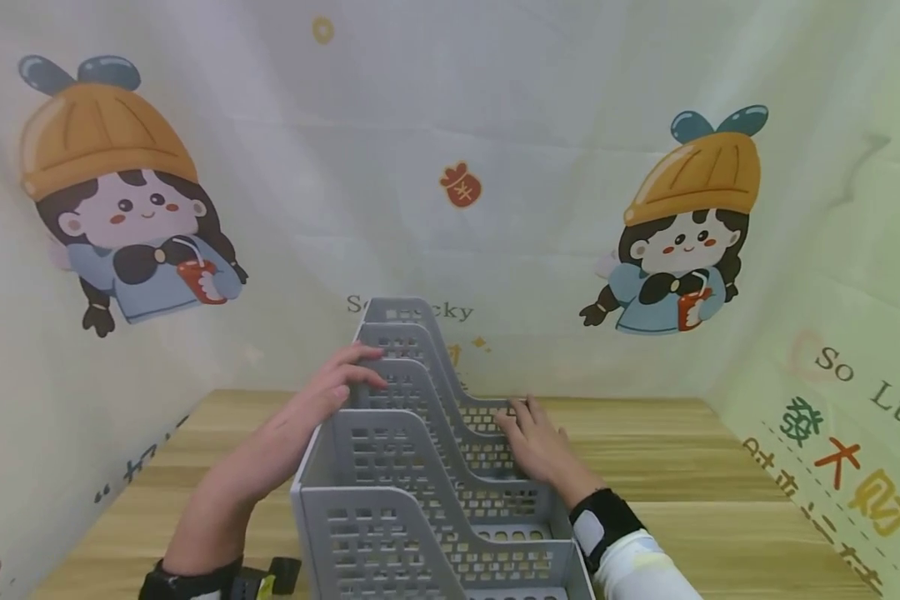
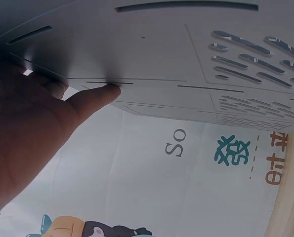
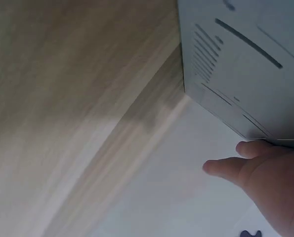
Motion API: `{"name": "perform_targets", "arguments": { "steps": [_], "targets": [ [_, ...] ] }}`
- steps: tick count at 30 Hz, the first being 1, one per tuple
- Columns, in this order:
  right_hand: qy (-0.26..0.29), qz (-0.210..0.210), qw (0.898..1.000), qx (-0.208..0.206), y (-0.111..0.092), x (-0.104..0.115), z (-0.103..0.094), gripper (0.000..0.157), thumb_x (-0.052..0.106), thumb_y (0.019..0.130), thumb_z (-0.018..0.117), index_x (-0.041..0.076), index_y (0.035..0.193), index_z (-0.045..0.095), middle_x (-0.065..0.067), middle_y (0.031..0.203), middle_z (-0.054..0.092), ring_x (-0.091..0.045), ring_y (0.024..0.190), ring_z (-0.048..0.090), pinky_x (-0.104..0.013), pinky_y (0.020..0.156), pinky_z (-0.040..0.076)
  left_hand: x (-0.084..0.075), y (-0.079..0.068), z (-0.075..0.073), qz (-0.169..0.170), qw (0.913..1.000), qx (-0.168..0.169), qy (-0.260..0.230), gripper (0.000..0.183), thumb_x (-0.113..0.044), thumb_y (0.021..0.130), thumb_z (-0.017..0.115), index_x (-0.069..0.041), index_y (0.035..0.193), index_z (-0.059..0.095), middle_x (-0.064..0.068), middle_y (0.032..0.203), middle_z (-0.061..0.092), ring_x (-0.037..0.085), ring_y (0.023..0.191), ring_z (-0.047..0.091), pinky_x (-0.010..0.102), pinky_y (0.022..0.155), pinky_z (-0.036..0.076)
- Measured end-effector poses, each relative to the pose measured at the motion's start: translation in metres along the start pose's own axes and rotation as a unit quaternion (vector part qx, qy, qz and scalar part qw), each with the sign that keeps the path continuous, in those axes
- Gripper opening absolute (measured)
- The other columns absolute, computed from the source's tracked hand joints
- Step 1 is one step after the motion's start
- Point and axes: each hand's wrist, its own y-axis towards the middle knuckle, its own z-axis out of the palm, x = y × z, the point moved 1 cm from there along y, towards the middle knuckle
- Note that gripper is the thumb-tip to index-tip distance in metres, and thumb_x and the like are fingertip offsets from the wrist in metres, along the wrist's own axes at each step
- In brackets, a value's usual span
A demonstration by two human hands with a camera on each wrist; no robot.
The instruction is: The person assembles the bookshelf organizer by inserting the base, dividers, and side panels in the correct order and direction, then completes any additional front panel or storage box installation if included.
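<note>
A grey plastic file holder [image 1: 341,458] with several compartments stands lengthwise before me, its slotted dividers sloping from a tall left side to a low right side. My left hand [image 1: 330,392] grips the top edge of the tall side, fingers reaching over it. In the left wrist view the thumb [image 2: 105,94] presses on the outer wall [image 2: 137,54]. Over on the low side, my right hand [image 1: 536,446] holds the rim toward the far end. The right wrist view has two of its fingers [image 3: 226,169] outside the low wall [image 3: 245,74]; the others are hidden there.
A wood-grain tabletop [image 1: 645,458] lies beneath the holder and extends to both sides. Pale cloth [image 1: 540,250] printed with cartoon figures and lettering hangs behind and along both sides. Black bands with devices [image 1: 607,517] are strapped round the wrists.
</note>
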Motion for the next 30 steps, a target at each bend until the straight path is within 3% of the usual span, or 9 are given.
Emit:
{"name": "perform_targets", "arguments": {
  "steps": [5,10,17,19,21,23,25,27,30],
  "targets": [
    [0.028,-0.006,1.0,-0.002,0.005,0.0,-0.002,0.065,0.045,0.116,0.025,0.005,0.168,0.027,-0.024,0.178,0.011,-0.048,0.164,0.016,-0.075,0.128,0.012,0.001,0.003,-0.003,-0.001,1.0,-0.007,0.005,0.045,-0.025,0.118,0.02,-0.008,0.138,0.057,0.009,0.174,0.023,0.044,0.166,-0.001,0.085,0.117,0.009],
    [0.03,-0.061,0.997,-0.03,0.011,-0.001,-0.002,0.05,0.015,0.113,0.031,-0.008,0.156,0.042,-0.034,0.17,0.028,-0.052,0.161,0.021,-0.068,0.13,0.021,0.002,0.004,-0.004,-0.001,0.9998,-0.02,0.01,0.044,-0.025,0.117,0.022,-0.008,0.137,0.058,0.012,0.173,0.025,0.045,0.165,0.001,0.083,0.118,0.009],
    [0.098,0.002,0.995,-0.031,0.001,-0.007,0.001,0.06,0.039,0.116,0.033,-0.004,0.157,0.045,-0.031,0.175,0.017,-0.05,0.163,0.019,-0.066,0.131,0.02,0.005,-0.001,0.003,0.013,0.9994,-0.027,0.019,0.044,-0.024,0.117,0.022,-0.009,0.134,0.06,0.012,0.171,0.033,0.047,0.165,0.007,0.083,0.12,0.008],
    [0.116,0.006,0.993,-0.033,0.0,-0.009,0.002,0.06,0.036,0.116,0.031,-0.006,0.158,0.041,-0.032,0.174,0.017,-0.051,0.163,0.017,-0.066,0.131,0.018,0.007,-0.003,0.004,0.026,0.998,-0.049,0.03,0.041,-0.021,0.117,0.025,-0.01,0.13,0.063,0.011,0.167,0.041,0.04,0.165,0.014,0.063,0.132,0.014],
    [0.131,0.008,0.991,-0.04,-0.001,-0.011,0.003,0.06,0.034,0.117,0.027,-0.007,0.159,0.038,-0.031,0.174,0.017,-0.051,0.162,0.018,-0.065,0.132,0.018,0.006,-0.007,0.005,0.052,0.991,-0.095,0.079,0.037,-0.016,0.116,0.031,-0.01,0.125,0.066,0.008,0.158,0.055,0.025,0.161,0.032,0.038,0.133,0.024],
    [0.144,0.013,0.988,-0.044,-0.002,-0.013,0.003,0.06,0.032,0.117,0.024,-0.008,0.161,0.034,-0.03,0.174,0.018,-0.05,0.162,0.018,-0.063,0.132,0.016,-0.003,-0.01,0.006,0.096,0.9766,-0.147,0.124,0.033,-0.007,0.113,0.038,-0.012,0.12,0.07,0.004,0.142,0.069,0.011,0.147,0.052,0.016,0.122,0.034],
    [0.142,0.016,0.989,-0.05,-0.004,-0.013,0.003,0.059,0.03,0.117,0.025,-0.01,0.16,0.035,-0.03,0.174,0.02,-0.05,0.162,0.02,-0.063,0.132,0.018,-0.017,-0.015,0.007,0.148,0.9576,-0.183,0.167,0.033,0.003,0.108,0.045,-0.013,0.115,0.073,0.003,0.123,0.077,0.004,0.127,0.066,0.011,0.113,0.043],
    [0.126,0.012,0.99,-0.055,-0.005,-0.013,0.003,0.056,0.027,0.117,0.029,-0.012,0.155,0.043,-0.03,0.173,0.021,-0.051,0.161,0.023,-0.063,0.131,0.02,-0.034,-0.02,0.01,0.207,0.9452,-0.168,0.188,0.03,0.005,0.103,0.055,-0.014,0.116,0.074,0.001,0.115,0.079,0.006,0.114,0.071,0.013,0.107,0.05],
    [0.098,-0.001,0.993,-0.063,-0.003,-0.012,0.002,0.05,0.023,0.114,0.037,-0.013,0.143,0.056,-0.031,0.172,0.024,-0.052,0.158,0.03,-0.064,0.129,0.027,-0.059,-0.024,0.018,0.266,0.9375,-0.074,0.212,0.024,-0.005,0.1,0.07,-0.02,0.118,0.074,-0.006,0.111,0.078,0.007,0.107,0.071,0.015,0.102,0.053]
  ]
}}
